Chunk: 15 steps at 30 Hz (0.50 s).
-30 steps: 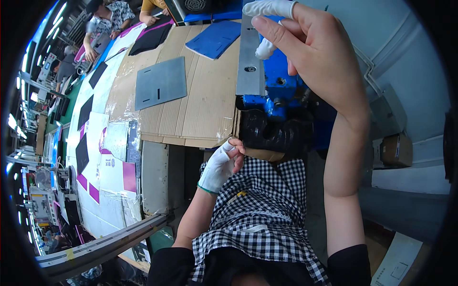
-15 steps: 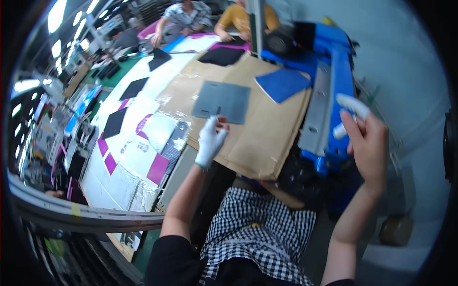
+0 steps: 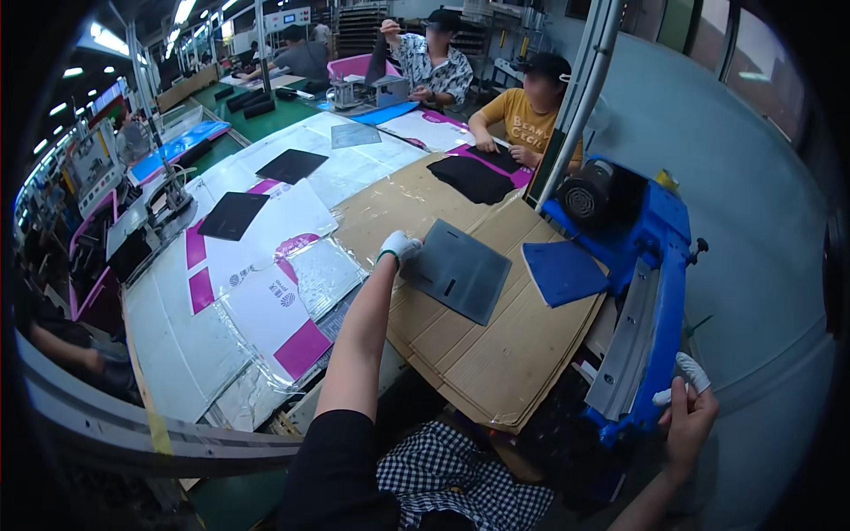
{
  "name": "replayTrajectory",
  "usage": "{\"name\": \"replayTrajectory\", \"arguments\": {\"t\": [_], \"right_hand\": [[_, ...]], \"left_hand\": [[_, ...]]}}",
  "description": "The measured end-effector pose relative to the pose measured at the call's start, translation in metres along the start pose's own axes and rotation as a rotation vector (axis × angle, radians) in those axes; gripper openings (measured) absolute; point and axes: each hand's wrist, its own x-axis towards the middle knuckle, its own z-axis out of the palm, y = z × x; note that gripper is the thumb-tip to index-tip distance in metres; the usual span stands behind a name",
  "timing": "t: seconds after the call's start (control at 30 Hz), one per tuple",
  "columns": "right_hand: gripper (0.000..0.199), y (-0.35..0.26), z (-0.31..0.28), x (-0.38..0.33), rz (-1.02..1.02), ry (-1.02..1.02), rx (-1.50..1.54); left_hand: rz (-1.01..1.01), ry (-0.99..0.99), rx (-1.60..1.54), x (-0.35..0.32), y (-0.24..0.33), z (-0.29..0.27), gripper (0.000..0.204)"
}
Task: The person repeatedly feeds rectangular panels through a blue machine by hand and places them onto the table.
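Note:
My left hand point(image 3: 401, 247), in a white glove that leaves fingertips bare, has its fingers closed at the left corner of a dark grey slotted sheet point(image 3: 460, 274). The sheet lies over brown cardboard point(image 3: 496, 363). My right hand point(image 3: 692, 418) is raised at the lower right, beside the blue machine point(image 3: 668, 265). White wraps cover two of its fingers, which are bent and apart from the thumb; nothing shows in its grasp. To the right of the grey sheet lies a blue sheet point(image 3: 564, 273).
Two black sheets point(image 3: 235, 216) point(image 3: 292, 165) and a pale grey sheet point(image 3: 356, 135) lie on the white-covered table point(image 3: 177, 354). Two people sit across; one holds up a dark sheet point(image 3: 376, 57), the other handles black material point(image 3: 474, 177). A metal post point(image 3: 584, 97) stands near the machine.
The view has shifted. My left hand has gone from the grey sheet's near edge to its left corner. My right hand is lower. A person across has lifted a dark sheet off the table.

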Motion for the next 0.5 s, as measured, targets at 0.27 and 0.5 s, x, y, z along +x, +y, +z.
{"name": "replayTrajectory", "arguments": {"t": [0.27, 0.5], "right_hand": [[0.039, 0.002, 0.002, -0.001, -0.244, 0.058, -0.046], [0.048, 0.022, -0.012, 0.015, -0.085, -0.101, 0.544]], "left_hand": [[0.167, -0.438, -0.562, -0.03, -0.003, -0.019, 0.046], [0.345, -0.219, -0.569, -0.12, 0.079, -0.053, 0.047]]}}
